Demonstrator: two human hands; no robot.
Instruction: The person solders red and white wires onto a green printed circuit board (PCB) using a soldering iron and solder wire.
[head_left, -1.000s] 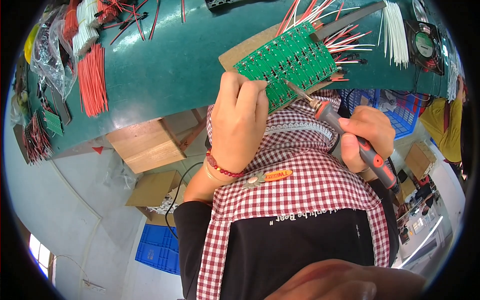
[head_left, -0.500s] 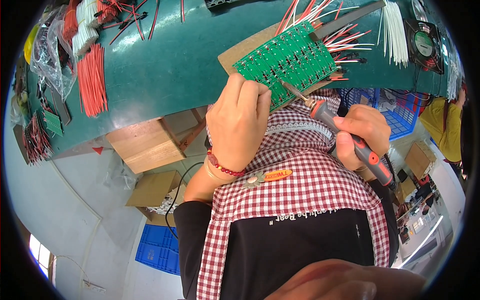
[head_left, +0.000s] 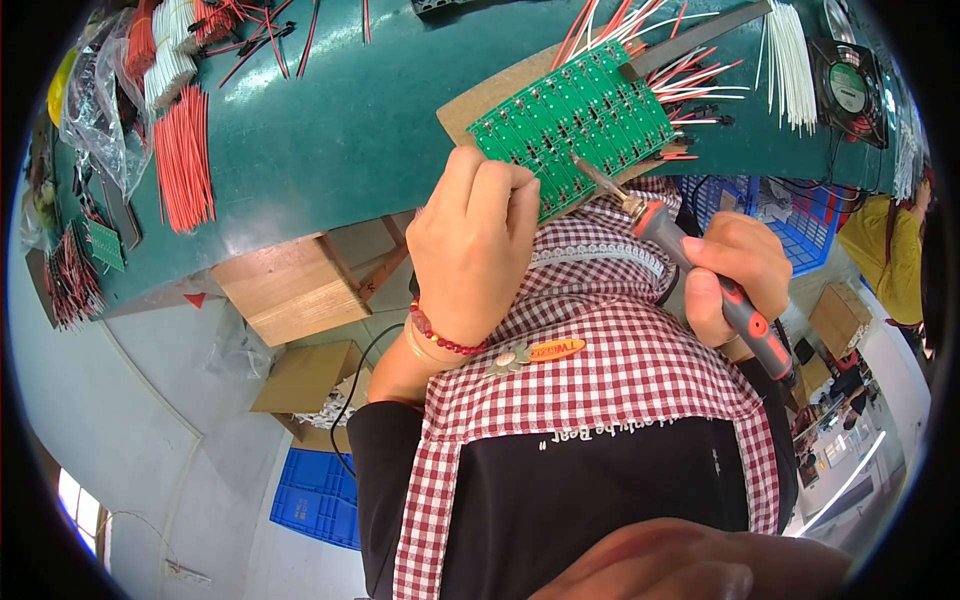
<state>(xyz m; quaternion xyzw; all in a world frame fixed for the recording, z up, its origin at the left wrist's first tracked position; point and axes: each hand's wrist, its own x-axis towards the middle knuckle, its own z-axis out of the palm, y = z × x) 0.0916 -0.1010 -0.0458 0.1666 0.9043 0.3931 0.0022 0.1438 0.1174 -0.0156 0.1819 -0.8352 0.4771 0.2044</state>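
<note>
Right hand (head_left: 740,272) is gripping grey-red soldering iron (head_left: 661,224); left hand (head_left: 475,235) is pinching, contents unclear, at green rectangular circuit board (head_left: 575,118); lettered orange patch (head_left: 556,349) showing.

Right end of my green bench (head_left: 320,130) — a black-framed fan (head_left: 850,92). Under the edge on that side I see a blue basket (head_left: 805,245); farther off, a person in a mustard top (head_left: 882,250). To my left — crumpled clear bag (head_left: 85,125) on the bench; below, pale wooden slab (head_left: 288,295), open cardboard box (head_left: 300,378), blue bin (head_left: 318,500) near the wall (head_left: 130,400).
</note>
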